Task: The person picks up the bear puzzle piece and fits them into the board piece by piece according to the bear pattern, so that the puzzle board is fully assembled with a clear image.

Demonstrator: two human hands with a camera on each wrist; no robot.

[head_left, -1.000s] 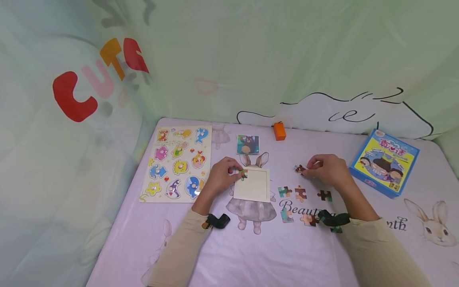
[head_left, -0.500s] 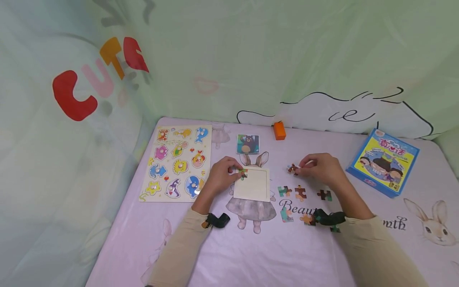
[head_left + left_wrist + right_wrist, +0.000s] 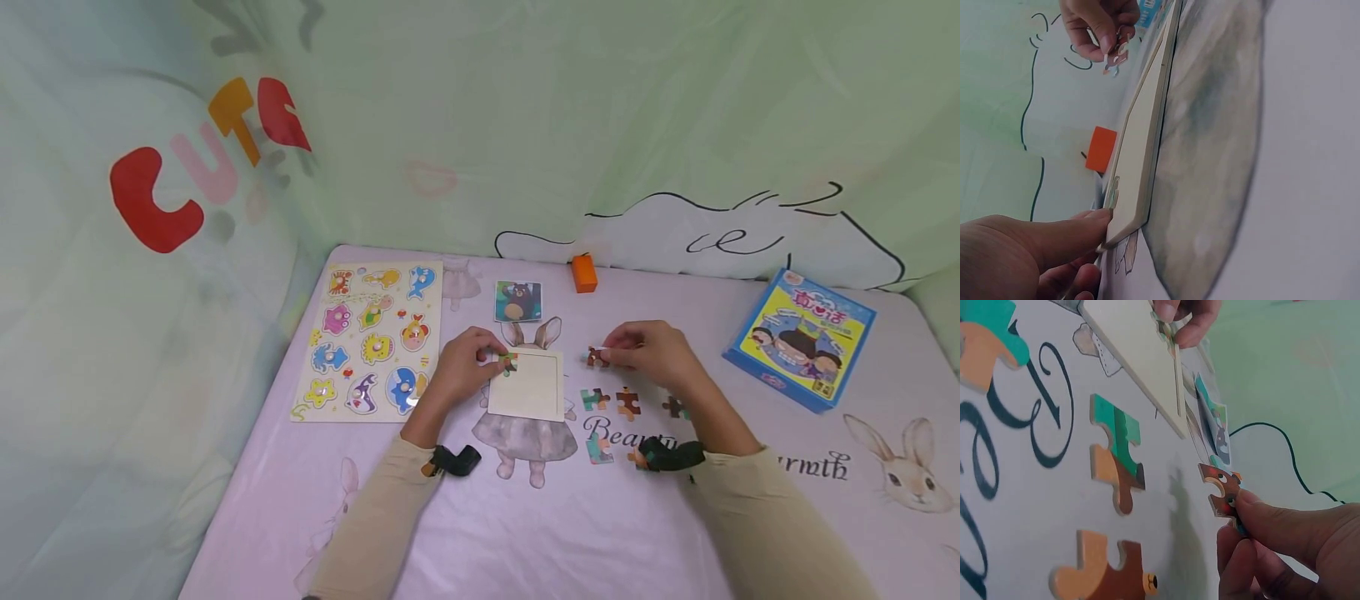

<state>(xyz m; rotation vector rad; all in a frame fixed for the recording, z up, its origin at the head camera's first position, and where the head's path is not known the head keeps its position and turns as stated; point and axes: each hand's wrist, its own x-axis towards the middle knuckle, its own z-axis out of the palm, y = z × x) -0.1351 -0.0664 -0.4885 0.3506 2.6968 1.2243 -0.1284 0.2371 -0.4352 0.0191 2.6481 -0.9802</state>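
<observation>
My left hand pinches the upper left corner of a pale wooden puzzle tray, thumb on top in the left wrist view. One green and brown puzzle piece lies in that corner, by the fingertips. Between the thumb and fingers of my right hand is a brown puzzle piece with a printed bear's eyes, raised just right of the tray. Several loose pieces lie below that hand, among them a green and orange piece and a brown and orange one; the right wrist partly hides others.
A small bear picture card lies behind the tray. Further back stands an orange block. On the left is a peg board of sea animals; a blue and yellow box sits at the right. Curtains enclose the table.
My right hand has carried the brown puzzle piece leftward, closer to the tray. The left hand and the tray have stayed in place.
</observation>
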